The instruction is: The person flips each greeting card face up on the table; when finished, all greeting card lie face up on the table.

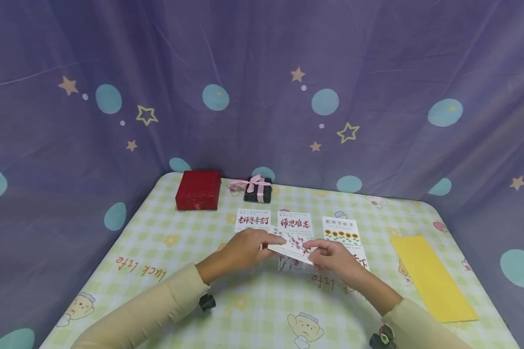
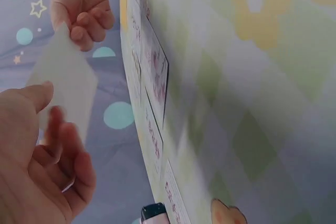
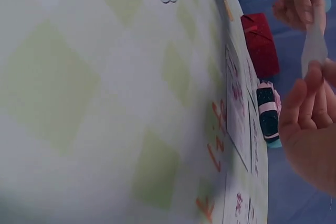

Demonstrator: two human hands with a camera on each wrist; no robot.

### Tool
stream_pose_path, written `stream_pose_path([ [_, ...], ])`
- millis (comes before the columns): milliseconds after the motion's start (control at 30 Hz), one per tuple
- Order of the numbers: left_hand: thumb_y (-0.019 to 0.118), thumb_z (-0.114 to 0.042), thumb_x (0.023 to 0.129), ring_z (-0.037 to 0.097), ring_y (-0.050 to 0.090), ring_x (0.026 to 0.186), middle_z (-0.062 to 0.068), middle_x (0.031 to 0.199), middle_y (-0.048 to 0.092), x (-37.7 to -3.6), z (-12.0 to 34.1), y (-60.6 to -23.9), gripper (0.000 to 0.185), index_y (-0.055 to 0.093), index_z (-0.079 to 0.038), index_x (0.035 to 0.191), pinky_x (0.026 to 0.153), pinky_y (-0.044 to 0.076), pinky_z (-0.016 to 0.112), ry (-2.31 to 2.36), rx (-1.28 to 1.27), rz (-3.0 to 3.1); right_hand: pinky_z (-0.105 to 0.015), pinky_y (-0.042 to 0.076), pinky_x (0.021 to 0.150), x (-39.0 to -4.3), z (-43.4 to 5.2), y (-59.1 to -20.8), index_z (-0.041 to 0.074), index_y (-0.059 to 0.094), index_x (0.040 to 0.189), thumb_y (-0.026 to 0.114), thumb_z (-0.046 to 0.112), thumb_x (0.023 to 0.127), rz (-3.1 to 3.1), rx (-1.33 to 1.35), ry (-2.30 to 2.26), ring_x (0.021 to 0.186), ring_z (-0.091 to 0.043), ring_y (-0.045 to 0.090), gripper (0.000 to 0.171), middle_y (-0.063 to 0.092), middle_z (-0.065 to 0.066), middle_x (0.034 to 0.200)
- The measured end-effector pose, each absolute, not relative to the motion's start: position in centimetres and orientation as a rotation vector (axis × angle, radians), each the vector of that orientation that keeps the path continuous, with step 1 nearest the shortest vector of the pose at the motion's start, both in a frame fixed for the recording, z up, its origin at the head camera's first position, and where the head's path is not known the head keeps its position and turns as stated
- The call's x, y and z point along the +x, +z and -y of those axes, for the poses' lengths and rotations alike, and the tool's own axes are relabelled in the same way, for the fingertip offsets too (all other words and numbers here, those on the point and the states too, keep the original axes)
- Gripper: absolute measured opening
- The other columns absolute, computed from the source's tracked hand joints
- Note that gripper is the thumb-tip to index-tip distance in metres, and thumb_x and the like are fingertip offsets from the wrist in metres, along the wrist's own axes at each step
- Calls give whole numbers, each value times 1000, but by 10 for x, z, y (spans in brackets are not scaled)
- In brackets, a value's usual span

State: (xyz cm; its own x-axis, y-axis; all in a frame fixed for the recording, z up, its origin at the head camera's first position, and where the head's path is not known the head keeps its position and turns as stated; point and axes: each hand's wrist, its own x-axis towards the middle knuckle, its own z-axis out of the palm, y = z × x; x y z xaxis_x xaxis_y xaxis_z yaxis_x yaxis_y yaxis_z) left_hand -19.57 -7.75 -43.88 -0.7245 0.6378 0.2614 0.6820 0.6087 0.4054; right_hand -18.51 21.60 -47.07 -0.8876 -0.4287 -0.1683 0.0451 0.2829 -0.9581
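Both hands hold a white greeting card (image 1: 293, 248) printed with pink blossom branches, raised above the table. My left hand (image 1: 247, 249) pinches its left end between thumb and fingers. At the right end, my right hand (image 1: 333, 261) grips the near corner. From the left wrist view the card's plain pale back (image 2: 73, 80) shows, with the right hand (image 2: 84, 9) at its far corner. Below the held card lies another blossom card (image 1: 288, 264), partly covered by it. Red-lettered cards (image 1: 253, 219) and a sunflower card (image 1: 341, 230) lie just beyond the hands.
A red box (image 1: 198, 190) stands at the table's back left, beside a small dark gift box (image 1: 258, 194) with a pink ribbon. A yellow folded sheet (image 1: 434, 278) lies at the right. The checkered tablecloth (image 1: 166, 300) reaches a purple curtain (image 1: 253, 43) behind.
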Motion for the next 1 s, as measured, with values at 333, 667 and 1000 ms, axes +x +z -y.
stream_pose_path([
  [333,76,-44,90,7,53,82,-1,114,58,-202,105,-439,82,39,-20,158,76,48,26,-893,-1091,3023,-25,52,63,-209,-191,-470,15,54,148,74,14,92,-2368,-635,-1446,66,-8,60,59,76,-7,87],
  [667,71,-32,97,13,55,90,3,106,65,-207,124,-443,62,48,-23,154,82,49,36,-859,-821,3082,-25,56,67,-225,-160,-471,14,49,152,76,16,91,-2412,-813,-1281,69,-22,70,66,76,0,83],
  [1000,70,-35,97,13,56,65,-1,77,58,-211,141,-461,62,47,-28,154,64,45,31,-724,-633,3370,-22,54,70,-237,-126,-486,11,50,151,78,20,90,-2443,-897,-1059,66,-3,64,67,74,10,79],
])
